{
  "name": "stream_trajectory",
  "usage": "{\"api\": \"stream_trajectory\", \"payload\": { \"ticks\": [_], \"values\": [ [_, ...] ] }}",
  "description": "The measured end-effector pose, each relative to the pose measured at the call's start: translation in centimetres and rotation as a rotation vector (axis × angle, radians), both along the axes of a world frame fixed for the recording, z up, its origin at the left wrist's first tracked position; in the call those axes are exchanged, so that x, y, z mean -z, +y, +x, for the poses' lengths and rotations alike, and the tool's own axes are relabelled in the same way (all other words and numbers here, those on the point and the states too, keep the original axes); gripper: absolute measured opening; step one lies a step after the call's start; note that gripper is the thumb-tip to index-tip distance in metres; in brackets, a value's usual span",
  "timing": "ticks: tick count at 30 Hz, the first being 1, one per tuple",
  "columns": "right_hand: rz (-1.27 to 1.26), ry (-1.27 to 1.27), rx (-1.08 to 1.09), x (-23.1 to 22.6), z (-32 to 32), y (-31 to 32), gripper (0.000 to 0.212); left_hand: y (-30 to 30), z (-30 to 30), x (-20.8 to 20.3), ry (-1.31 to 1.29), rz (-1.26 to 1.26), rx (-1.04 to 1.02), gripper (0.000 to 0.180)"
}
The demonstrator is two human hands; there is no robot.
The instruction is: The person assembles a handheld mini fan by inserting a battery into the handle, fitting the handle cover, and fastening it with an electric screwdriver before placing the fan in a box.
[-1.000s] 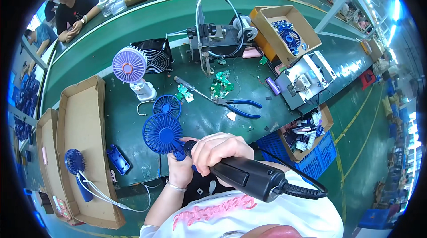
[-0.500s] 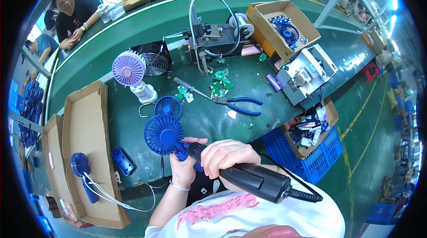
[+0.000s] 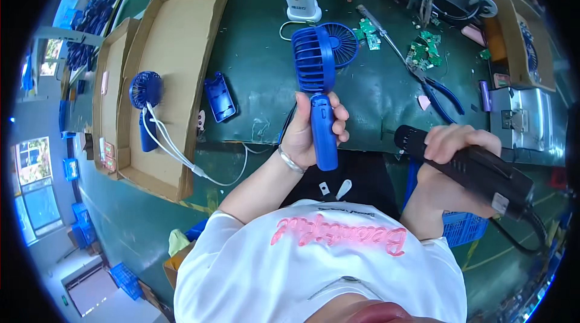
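Observation:
In my left hand point(image 3: 298, 134), thumb and fingers are closed round the handle of a blue handheld fan point(image 3: 325, 135). The fan stands upright, its caged head side-on to me. My right hand point(image 3: 458, 145) grips a black electric screwdriver point(image 3: 495, 181), its tip pointing left, apart from the fan. A round blue fan grille point(image 3: 345, 45) lies on the green table just behind the fan head. Left of my left hand rests an open blue handle shell point(image 3: 220, 98). Long pliers with blue grips point(image 3: 444, 98) lie beyond the screwdriver.
Cardboard trays point(image 3: 211, 27) stand at left, one holding another blue fan point(image 3: 146, 90) with a white cord. A purple and white fan point(image 3: 301, 3) stands at the back. Green circuit boards point(image 3: 425, 51) are scattered at right, near a cardboard box point(image 3: 510, 27) and a metal fixture point(image 3: 534, 117).
The screwdriver has moved away from the fan to the right. The fan has turned from face-on to side-on with its handle now in sight. The whole view has swung left and downward.

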State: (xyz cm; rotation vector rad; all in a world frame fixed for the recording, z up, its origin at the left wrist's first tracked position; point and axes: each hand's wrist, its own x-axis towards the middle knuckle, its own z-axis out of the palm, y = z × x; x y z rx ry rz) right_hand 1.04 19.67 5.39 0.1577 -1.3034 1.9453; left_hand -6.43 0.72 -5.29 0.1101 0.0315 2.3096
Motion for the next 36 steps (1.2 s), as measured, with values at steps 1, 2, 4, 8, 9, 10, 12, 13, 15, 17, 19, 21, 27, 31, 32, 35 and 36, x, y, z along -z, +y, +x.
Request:
{"api": "stream_trajectory", "payload": {
  "ticks": [1, 2, 4, 8, 9, 10, 12, 13, 15, 17, 19, 21, 27, 31, 32, 35, 36],
  "values": [
    [0.007, -0.011, -0.018, 0.5, -0.1, 0.0, 0.087, 0.0, 0.0, -0.1, -0.007, 0.014, 0.003, 0.058],
    [0.006, -0.022, -0.021, 0.8, -0.2, 0.1, 0.086, 0.1, 0.0, -0.2, -0.013, 0.029, 0.010, 0.056],
    [0.004, -0.022, -0.011, 0.9, 0.0, 0.5, 0.087, 0.6, 0.0, -0.2, -0.019, 0.030, 0.013, 0.055],
    [-0.072, -0.024, 0.018, 0.5, 0.2, 2.9, 0.092, 0.9, -0.3, -0.2, 0.102, -0.028, -0.002, 0.043],
    [-0.119, 0.010, 0.020, 0.4, 0.1, 4.5, 0.096, 0.7, -0.1, -0.9, 0.098, -0.136, -0.032, 0.043],
    [-0.125, 0.029, 0.069, -0.1, -0.1, 5.9, 0.098, 0.3, 0.0, -1.1, 0.122, -0.210, -0.070, 0.044],
    [-0.108, -0.001, 0.190, -1.7, 0.6, 9.9, 0.104, 0.7, 0.1, -2.3, 0.104, -0.349, -0.101, 0.040],
    [-0.061, -0.012, 0.267, -2.9, 0.9, 12.0, 0.107, 0.7, 0.3, -3.2, 0.090, -0.437, -0.092, 0.038],
    [0.106, -0.024, 0.464, -6.2, 2.4, 15.8, 0.104, 1.7, 0.1, -3.3, 0.153, -0.470, -0.068, 0.032],
    [0.222, -0.164, 0.739, -8.1, 1.9, 18.7, 0.103, 1.9, 0.0, -3.2, 0.181, -0.452, -0.036, 0.030],
    [0.239, -0.193, 0.798, -8.6, 1.3, 20.6, 0.104, 2.4, 0.1, -3.3, 0.231, -0.481, -0.026, 0.027],
    [0.265, -0.269, 0.787, -8.2, 0.7, 21.6, 0.098, 2.6, 0.4, -3.8, 0.291, -0.562, -0.052, 0.028],
    [0.060, -0.289, 0.687, -8.5, -0.1, 23.9, 0.084, 3.1, 1.4, -4.6, 0.438, -0.825, -0.038, 0.032],
    [-0.116, -0.254, 0.475, -5.4, -0.1, 17.5, 0.093, 2.7, 1.0, -4.9, 0.389, -0.910, -0.049, 0.033],
    [-0.117, -0.156, 0.388, -5.3, 1.1, 15.4, 0.095, 3.3, 0.9, -4.9, 0.381, -0.900, -0.030, 0.034],
    [-0.118, 0.075, 0.195, -4.4, 1.5, 7.7, 0.078, 3.9, 0.9, -4.6, 0.391, -0.912, -0.047, 0.032],
    [-0.118, 0.143, 0.116, -4.1, 1.3, 5.5, 0.072, 4.0, 0.9, -4.4, 0.381, -0.922, -0.044, 0.032]
  ]
}}
